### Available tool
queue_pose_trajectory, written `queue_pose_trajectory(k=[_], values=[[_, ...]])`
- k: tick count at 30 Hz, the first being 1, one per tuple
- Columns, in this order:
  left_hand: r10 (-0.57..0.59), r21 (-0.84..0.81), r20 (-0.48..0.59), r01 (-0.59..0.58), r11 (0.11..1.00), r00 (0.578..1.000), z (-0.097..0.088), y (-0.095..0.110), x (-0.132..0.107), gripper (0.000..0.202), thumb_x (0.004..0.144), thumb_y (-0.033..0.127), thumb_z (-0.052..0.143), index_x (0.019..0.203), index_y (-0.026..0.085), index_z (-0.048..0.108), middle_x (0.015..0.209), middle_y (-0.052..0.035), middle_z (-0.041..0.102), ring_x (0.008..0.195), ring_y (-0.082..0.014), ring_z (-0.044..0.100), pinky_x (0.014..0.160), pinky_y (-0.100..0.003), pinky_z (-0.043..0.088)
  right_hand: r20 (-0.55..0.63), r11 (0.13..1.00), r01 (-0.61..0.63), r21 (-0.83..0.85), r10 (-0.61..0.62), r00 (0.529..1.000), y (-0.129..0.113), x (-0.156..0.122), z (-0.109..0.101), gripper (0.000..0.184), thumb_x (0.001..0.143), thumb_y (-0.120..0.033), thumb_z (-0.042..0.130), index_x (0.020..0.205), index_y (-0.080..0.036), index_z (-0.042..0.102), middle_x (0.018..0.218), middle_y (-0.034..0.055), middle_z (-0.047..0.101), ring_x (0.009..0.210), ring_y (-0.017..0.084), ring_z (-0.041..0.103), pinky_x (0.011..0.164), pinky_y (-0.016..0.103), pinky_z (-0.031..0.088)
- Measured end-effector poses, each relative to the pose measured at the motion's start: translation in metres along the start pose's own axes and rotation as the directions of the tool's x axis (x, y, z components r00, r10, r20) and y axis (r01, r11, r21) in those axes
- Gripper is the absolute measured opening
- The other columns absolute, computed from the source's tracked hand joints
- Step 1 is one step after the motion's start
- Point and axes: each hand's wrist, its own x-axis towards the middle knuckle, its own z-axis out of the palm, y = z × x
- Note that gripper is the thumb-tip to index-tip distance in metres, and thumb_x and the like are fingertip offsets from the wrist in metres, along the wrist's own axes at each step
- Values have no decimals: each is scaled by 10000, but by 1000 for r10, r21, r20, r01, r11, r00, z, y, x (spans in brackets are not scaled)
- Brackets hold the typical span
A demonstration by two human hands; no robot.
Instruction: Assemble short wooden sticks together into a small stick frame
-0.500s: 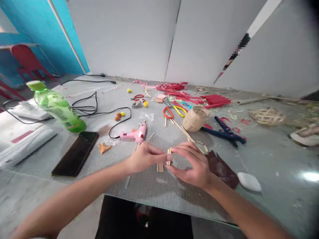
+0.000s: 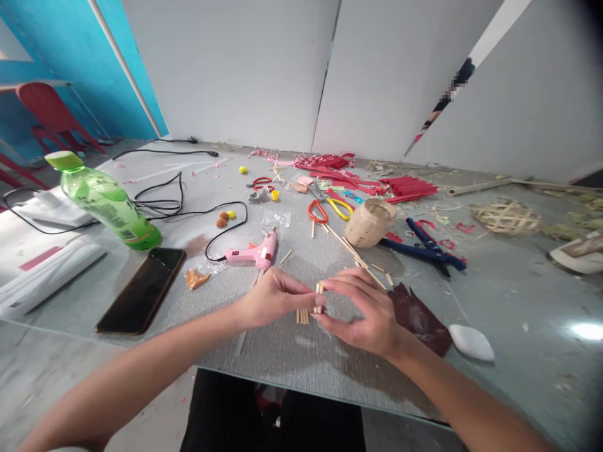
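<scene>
My left hand (image 2: 273,297) and my right hand (image 2: 362,311) meet over the grey table (image 2: 292,358) near its front edge. Between their pinched fingertips they hold a small bundle of short bamboo sticks (image 2: 319,297) upright. A few more short sticks (image 2: 302,316) lie flat just below the left fingers. A pink glue gun (image 2: 252,254) lies a little beyond my left hand, its black cord running off to the left.
A black phone (image 2: 141,289) and a green bottle (image 2: 106,202) lie to the left. A small woven basket (image 2: 370,223), orange and yellow scissors (image 2: 330,210), blue pliers (image 2: 426,248) and red strips (image 2: 377,185) sit behind. A dark brown piece (image 2: 417,317) and a white stone (image 2: 471,343) lie to the right.
</scene>
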Motion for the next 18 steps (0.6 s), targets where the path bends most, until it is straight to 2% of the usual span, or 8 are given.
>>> queue_pose_trajectory(k=[5,11,18], values=[[-16,-16,-1,16,1000,1000,-1,-1,1,251,778,412,849,819,164,848,745,-58,784,646,-115,619,660,-234,472,10,1000,-1,1,1,1000,1,-2,1,438,797,-197,841,1189,-173,646,952,74,772,870,249,659,787,412,575],[-33,-14,-37,32,999,999,-1,-1,2,282,791,431,837,878,164,854,796,-77,803,659,-133,650,677,-252,497,27,997,-73,35,72,997,3,-5,3,464,828,-197,823,1251,-194,631,1023,76,755,929,249,660,836,426,567],[-44,-17,-93,42,999,995,-1,4,2,258,785,418,847,878,177,857,785,-69,803,675,-124,652,697,-238,495,35,995,-91,38,90,995,3,-6,4,600,816,-271,866,1351,-216,601,1077,85,747,968,264,654,858,442,564]])
